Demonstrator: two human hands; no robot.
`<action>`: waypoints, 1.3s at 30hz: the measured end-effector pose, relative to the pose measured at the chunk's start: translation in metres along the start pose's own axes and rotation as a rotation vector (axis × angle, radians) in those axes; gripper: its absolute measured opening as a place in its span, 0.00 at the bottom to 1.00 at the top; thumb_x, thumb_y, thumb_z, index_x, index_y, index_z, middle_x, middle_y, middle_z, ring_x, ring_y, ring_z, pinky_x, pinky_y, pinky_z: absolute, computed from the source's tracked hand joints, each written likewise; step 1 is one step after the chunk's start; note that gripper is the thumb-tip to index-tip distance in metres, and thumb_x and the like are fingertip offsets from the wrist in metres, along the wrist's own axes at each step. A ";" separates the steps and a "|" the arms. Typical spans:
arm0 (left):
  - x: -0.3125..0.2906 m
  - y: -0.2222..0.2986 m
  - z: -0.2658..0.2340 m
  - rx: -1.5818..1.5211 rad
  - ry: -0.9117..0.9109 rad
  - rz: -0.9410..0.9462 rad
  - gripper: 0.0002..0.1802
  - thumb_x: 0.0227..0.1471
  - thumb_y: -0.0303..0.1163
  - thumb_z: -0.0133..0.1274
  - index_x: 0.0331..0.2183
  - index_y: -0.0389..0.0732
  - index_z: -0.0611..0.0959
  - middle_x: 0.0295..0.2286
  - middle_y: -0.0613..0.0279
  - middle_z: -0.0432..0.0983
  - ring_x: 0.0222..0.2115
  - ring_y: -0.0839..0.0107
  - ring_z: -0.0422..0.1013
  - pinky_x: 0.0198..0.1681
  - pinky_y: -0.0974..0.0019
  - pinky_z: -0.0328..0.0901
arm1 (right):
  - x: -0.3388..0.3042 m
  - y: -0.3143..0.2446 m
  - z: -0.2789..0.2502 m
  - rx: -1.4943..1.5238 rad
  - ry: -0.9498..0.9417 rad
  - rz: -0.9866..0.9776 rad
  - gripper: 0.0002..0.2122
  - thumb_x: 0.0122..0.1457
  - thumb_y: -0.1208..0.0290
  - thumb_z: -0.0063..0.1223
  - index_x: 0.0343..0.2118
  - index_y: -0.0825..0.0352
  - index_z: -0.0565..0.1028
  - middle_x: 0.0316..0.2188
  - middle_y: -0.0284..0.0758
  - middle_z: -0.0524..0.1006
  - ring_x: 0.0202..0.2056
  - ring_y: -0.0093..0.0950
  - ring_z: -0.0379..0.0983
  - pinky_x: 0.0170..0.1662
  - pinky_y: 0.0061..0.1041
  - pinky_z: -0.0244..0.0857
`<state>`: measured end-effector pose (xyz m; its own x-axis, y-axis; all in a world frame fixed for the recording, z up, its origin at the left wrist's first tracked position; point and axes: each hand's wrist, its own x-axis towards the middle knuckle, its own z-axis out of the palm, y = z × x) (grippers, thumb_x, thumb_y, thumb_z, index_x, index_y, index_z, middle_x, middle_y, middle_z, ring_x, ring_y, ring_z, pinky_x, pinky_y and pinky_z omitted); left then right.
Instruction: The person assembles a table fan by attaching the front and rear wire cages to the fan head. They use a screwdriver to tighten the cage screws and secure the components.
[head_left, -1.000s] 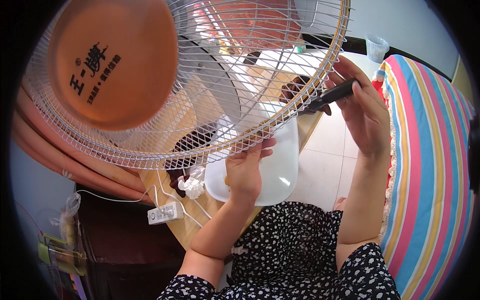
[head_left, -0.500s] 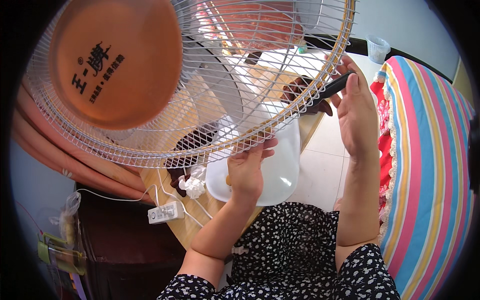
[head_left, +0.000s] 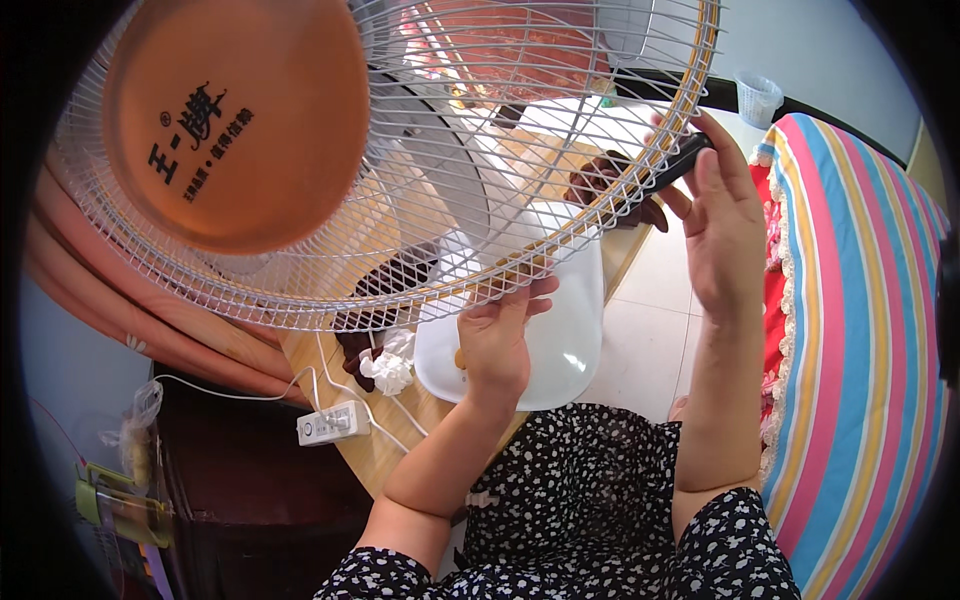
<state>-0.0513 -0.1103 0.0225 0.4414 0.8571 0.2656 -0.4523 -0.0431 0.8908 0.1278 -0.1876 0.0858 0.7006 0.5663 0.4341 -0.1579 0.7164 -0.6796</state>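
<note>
A large electric fan's wire guard [head_left: 590,222], rimmed in gold, fills the upper left, with an orange round badge [head_left: 240,110] at its middle and grey blades behind the wires. My left hand [head_left: 495,345] is closed on the lower rim of the guard, its fingertips partly hidden behind the wires. At the right side of the rim, my right hand [head_left: 725,225] grips a slim tool by its black handle [head_left: 685,160]. The tool's far end lies against the guard's edge, and its kind is not clear. Below the guard is the fan's smooth white base [head_left: 560,365].
The fan base rests on a wooden table [head_left: 365,450]. A white power strip [head_left: 333,424], cords and crumpled white tissue [head_left: 388,370] lie at its left. Dark brown cloth [head_left: 610,180] is farther back. Right stands a striped cover [head_left: 850,300]; a plastic basket [head_left: 757,98] is behind.
The guard has shifted slightly up and right. My right hand and the black-handled tool have moved a little up and right. My left hand keeps its hold on the rim.
</note>
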 end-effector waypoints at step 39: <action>0.002 0.005 0.001 -0.015 -0.020 -0.065 0.09 0.53 0.27 0.49 0.38 0.38 0.79 0.34 0.56 0.77 0.33 0.70 0.74 0.33 0.72 0.66 | 0.004 -0.008 0.002 0.247 -0.125 -0.028 0.20 0.61 0.72 0.38 0.56 0.68 0.57 0.55 0.45 0.59 0.52 0.33 0.64 0.48 0.24 0.67</action>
<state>-0.0519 -0.1088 0.0274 0.4857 0.8472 0.2153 -0.4339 0.0198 0.9007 0.1304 -0.1899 0.0941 0.6179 0.5801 0.5307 -0.3157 0.8012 -0.5083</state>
